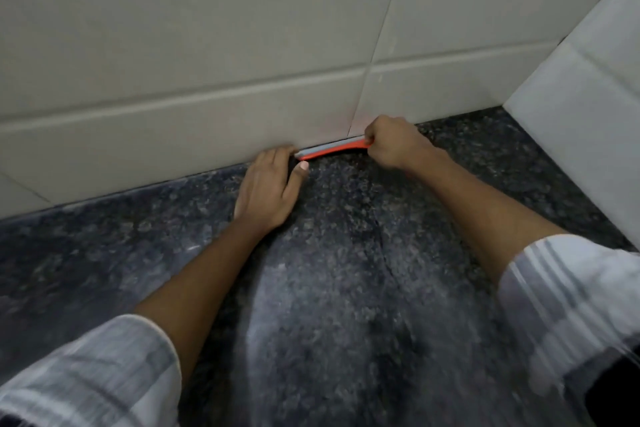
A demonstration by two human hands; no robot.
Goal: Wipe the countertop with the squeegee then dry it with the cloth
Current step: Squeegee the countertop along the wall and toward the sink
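We are at the squeegee step. Our right hand is curled into a fist around one end of the orange squeegee, and the tool lies along the back edge of the dark speckled counter, right where the stone meets the tiled wall. Our left hand is mostly open and flat, palm down on the counter, with its fingertips at the squeegee's other end; we cannot tell whether they press on the tool or only rest beside it. The left hand grips nothing that we can see.

We judge the stroke to be at its far starting point, so the next move calls for drawing the blade back toward us across the stone with even downward pressure and the edge kept flat, so that no strip of water is left behind. The corner where the side wall comes in, well to the right, would need a separate pass.

Much is hard to read here. The grey blade edge is a thin sliver, and the handle is hidden inside the right fist. The cloth is nowhere in view. Motion blur smears both striped sleeves, and we cannot tell whether the pale sheen on the counter is water or reflected light.
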